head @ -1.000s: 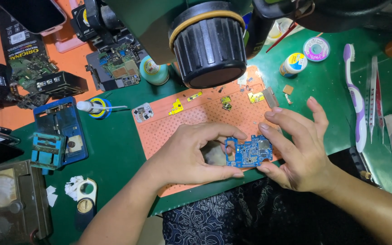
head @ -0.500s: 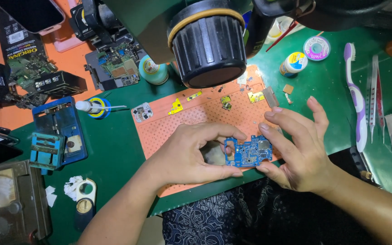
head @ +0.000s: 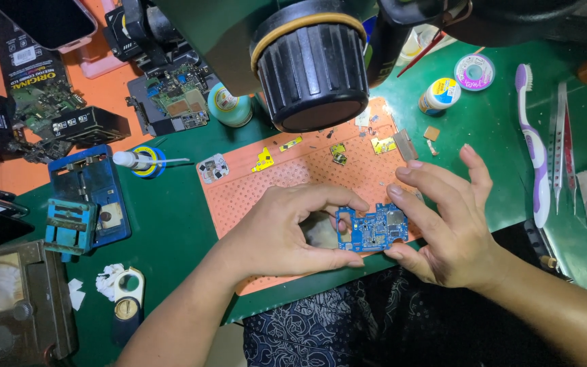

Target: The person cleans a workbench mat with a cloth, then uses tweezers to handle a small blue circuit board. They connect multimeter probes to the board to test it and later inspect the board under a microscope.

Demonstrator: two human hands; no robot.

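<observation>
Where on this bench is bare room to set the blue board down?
Bare orange mat lies left of the left hand, below the yellow chips. Green tabletop between mat and blue fixture is free. The mat's top edge under the microscope is crowded.

Both forearms reach in from the near edge of the tabletop and meet near its middle. The left hand curls palm-down, thumb and forefinger closed in a pinch. The right hand faces it, thumb and forefinger also pinching, the other 3 fingers raised and spread.
</observation>
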